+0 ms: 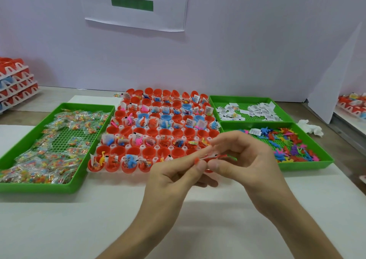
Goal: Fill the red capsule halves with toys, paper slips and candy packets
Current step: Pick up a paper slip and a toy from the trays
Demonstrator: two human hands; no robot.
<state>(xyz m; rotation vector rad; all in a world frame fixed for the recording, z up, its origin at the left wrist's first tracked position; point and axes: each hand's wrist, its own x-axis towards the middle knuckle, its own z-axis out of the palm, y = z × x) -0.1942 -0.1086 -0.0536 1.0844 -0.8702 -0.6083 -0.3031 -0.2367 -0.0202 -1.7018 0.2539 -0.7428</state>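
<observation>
A white rack (93, 169) in the middle holds several red capsule halves (138, 151) and a few blue ones; many contain small toys, paper slips and candy packets, others are bare. Both my hands meet in front of the rack's near right corner. My left hand (174, 175) and my right hand (249, 159) pinch a small bundle (215, 156) between their fingertips: a red toy with a green bit and a white slip. The hands hide the rack's front right capsules.
A green tray of clear candy packets (49, 140) lies left of the rack. On the right, one green tray holds paper slips (251, 110) and a nearer one coloured toys (293, 146). Stacked racks (15, 84) stand far left. A crumpled white tissue (311, 128) lies far right.
</observation>
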